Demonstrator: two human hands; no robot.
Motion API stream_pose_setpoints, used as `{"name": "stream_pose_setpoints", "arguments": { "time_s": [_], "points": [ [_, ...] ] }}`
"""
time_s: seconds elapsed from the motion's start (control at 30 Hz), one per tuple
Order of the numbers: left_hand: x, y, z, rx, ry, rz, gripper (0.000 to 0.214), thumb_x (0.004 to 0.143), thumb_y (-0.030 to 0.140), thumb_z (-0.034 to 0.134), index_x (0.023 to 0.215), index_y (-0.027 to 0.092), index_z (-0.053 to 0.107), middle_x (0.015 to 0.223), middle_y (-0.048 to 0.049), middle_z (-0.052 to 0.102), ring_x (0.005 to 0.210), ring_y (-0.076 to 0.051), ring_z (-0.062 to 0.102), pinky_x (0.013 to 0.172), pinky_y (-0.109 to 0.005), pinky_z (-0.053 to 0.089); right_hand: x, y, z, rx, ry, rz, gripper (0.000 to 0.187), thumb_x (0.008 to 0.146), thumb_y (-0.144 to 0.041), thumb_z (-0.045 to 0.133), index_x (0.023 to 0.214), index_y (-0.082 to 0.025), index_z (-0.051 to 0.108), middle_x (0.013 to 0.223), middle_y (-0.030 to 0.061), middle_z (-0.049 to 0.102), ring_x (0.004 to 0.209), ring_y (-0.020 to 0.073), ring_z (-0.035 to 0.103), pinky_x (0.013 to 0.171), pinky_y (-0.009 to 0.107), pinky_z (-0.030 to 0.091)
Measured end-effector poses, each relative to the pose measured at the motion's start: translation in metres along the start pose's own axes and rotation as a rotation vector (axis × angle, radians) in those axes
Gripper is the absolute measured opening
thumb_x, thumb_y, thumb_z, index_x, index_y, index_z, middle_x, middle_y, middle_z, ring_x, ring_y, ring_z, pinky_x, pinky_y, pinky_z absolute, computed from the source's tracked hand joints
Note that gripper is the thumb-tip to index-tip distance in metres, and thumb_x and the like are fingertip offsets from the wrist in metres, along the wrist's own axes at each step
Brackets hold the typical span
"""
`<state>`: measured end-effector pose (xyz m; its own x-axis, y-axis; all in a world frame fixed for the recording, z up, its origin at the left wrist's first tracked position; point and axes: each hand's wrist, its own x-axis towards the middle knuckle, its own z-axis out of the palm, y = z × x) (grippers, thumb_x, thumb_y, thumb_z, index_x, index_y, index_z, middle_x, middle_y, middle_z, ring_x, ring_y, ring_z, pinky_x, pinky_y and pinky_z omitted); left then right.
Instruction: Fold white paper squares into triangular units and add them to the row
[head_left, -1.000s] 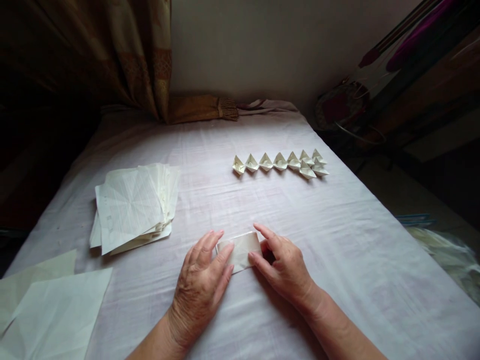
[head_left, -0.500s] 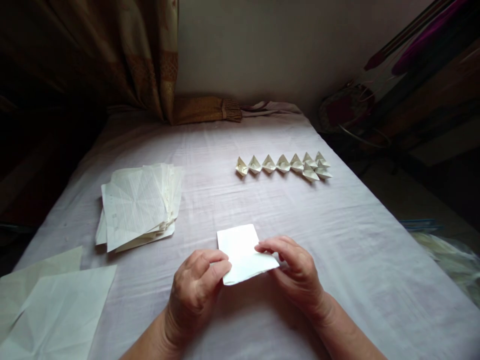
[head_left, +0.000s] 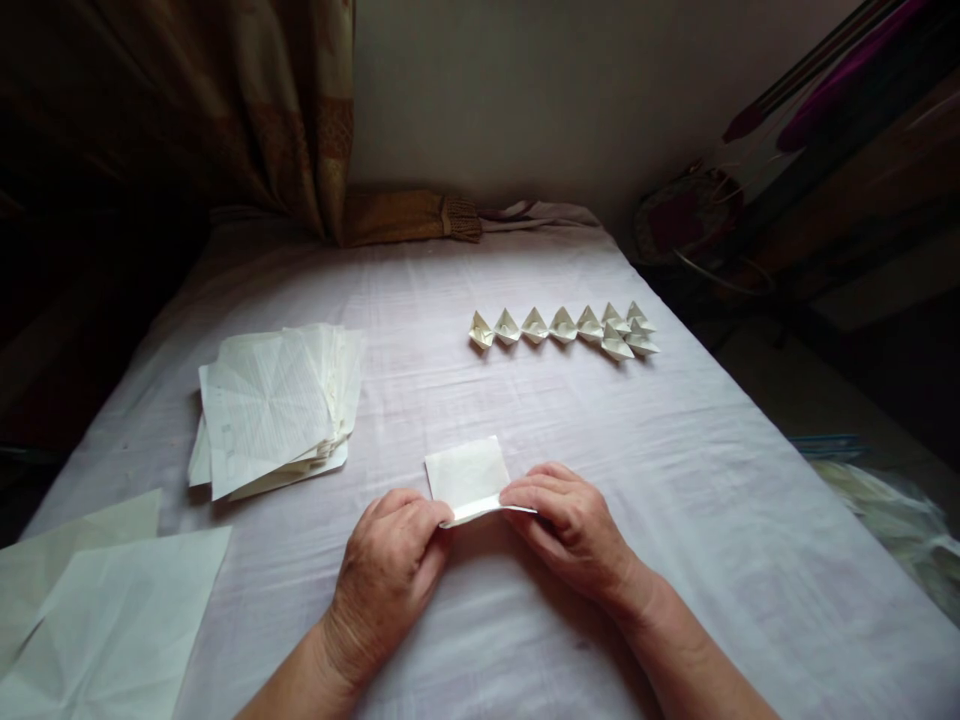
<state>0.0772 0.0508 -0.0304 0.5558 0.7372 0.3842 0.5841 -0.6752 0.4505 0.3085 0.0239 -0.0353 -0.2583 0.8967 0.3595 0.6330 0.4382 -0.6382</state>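
Observation:
A small folded sheet of white paper (head_left: 466, 474) is between my two hands at the near middle of the cloth-covered surface. My left hand (head_left: 391, 570) pinches its near left corner between thumb and fingers. At the near right corner, my right hand (head_left: 564, 530) grips the paper, fingers on top and thumb below. The near edge is bent up into a narrow bright fold, while the far part slopes away behind it. Beyond the hands, several small folded paper boats (head_left: 562, 326) stand in a row, doubled up at its right end.
To the left lies a stack of creased paper sheets (head_left: 270, 400). Larger loose sheets (head_left: 135, 610) lie at the near left. A pale cloth (head_left: 712, 480) covers the surface. A curtain (head_left: 315, 130) hangs at the back left, and a plastic bag (head_left: 892, 530) lies beyond the right edge.
The paper's near edge has been bent up, so less of its bright face shows. Both hands have shifted slightly away from me and closer together, still holding it.

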Motion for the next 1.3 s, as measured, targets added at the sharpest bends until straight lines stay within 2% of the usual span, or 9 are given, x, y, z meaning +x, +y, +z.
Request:
{"name": "stream_pose_setpoints", "arguments": {
  "time_s": [0.1, 0.23, 0.3, 0.47, 0.6, 0.67, 0.83, 1.3],
  "points": [
    [0.001, -0.002, 0.004, 0.035, 0.035, -0.076, 0.011, 0.094, 0.024, 0.049, 0.101, 0.02, 0.057, 0.079, -0.0021, 0.066, 0.075, -0.019, 0.063, 0.071, -0.031, 0.051, 0.006, -0.002, 0.003, -0.048, 0.013, 0.087, 0.017, 0.093, -0.018, 0.051, 0.083, -0.022, 0.065, 0.075, 0.0011, 0.069, 0.071, 0.0155, 0.058, 0.069, 0.028, 0.044],
    [0.005, -0.004, 0.009, 0.1, 0.074, -0.178, 0.039, 0.097, 0.03, 0.046, 0.133, 0.017, 0.042, 0.077, -0.0005, 0.063, 0.069, -0.017, 0.062, 0.07, -0.031, 0.052, 0.015, -0.002, 0.011, -0.206, 0.024, 0.258, 0.017, 0.089, -0.024, 0.056, 0.074, -0.021, 0.063, 0.066, 0.0005, 0.063, 0.065, 0.0153, 0.055, 0.062, 0.026, 0.038],
    [0.007, -0.005, 0.011, 0.129, 0.084, -0.164, 0.044, 0.097, 0.029, 0.047, 0.138, 0.017, 0.039, 0.082, -0.0023, 0.064, 0.074, -0.018, 0.062, 0.073, -0.032, 0.054, 0.019, -0.001, 0.015, -0.276, 0.016, 0.287, 0.018, 0.088, -0.026, 0.057, 0.072, -0.021, 0.062, 0.065, 0.0004, 0.062, 0.064, 0.0151, 0.055, 0.062, 0.026, 0.036],
    [0.006, -0.008, 0.014, 0.217, 0.092, -0.098, 0.032, 0.093, 0.022, 0.051, 0.124, 0.018, 0.055, 0.115, -0.0128, 0.062, 0.103, -0.025, 0.061, 0.088, -0.04, 0.053, 0.02, 0.0, 0.02, -0.35, 0.049, 0.228, 0.019, 0.09, -0.026, 0.055, 0.073, -0.021, 0.062, 0.066, 0.0009, 0.062, 0.065, 0.0161, 0.054, 0.064, 0.026, 0.034],
    [0.002, -0.004, 0.016, 0.196, 0.023, 0.059, 0.027, 0.093, 0.016, 0.05, 0.116, 0.02, 0.063, 0.126, -0.0076, 0.064, 0.123, -0.026, 0.054, 0.102, -0.043, 0.046, 0.02, 0.0, 0.023, -0.362, 0.069, 0.193, 0.02, 0.093, -0.026, 0.052, 0.076, -0.021, 0.062, 0.069, 0.0013, 0.064, 0.068, 0.0166, 0.055, 0.067, 0.027, 0.034],
    [0.0, -0.001, 0.017, 0.185, -0.02, 0.115, 0.03, 0.095, 0.019, 0.047, 0.122, 0.018, 0.061, 0.125, -0.0052, 0.067, 0.124, -0.025, 0.054, 0.106, -0.043, 0.043, 0.021, 0.0, 0.024, -0.379, 0.083, 0.186, 0.021, 0.093, -0.026, 0.052, 0.075, -0.02, 0.062, 0.068, 0.0011, 0.063, 0.067, 0.0165, 0.055, 0.067, 0.027, 0.034],
    [-0.003, 0.005, 0.017, 0.223, -0.082, 0.109, 0.036, 0.098, 0.028, 0.044, 0.129, 0.015, 0.057, 0.133, -0.0059, 0.063, 0.125, -0.023, 0.055, 0.107, -0.041, 0.044, 0.022, 0.001, 0.026, -0.399, 0.097, 0.197, 0.023, 0.093, -0.026, 0.052, 0.072, -0.02, 0.06, 0.065, 0.0009, 0.062, 0.065, 0.0165, 0.054, 0.067, 0.027, 0.034],
    [-0.001, 0.006, 0.016, 0.255, -0.071, 0.091, 0.037, 0.099, 0.031, 0.041, 0.128, 0.016, 0.058, 0.134, -0.0036, 0.061, 0.126, -0.024, 0.055, 0.105, -0.043, 0.046, 0.023, 0.0, 0.028, -0.408, 0.121, 0.205, 0.023, 0.093, -0.026, 0.051, 0.073, -0.021, 0.061, 0.067, 0.0013, 0.064, 0.067, 0.0168, 0.056, 0.067, 0.027, 0.034]
  ]
}}
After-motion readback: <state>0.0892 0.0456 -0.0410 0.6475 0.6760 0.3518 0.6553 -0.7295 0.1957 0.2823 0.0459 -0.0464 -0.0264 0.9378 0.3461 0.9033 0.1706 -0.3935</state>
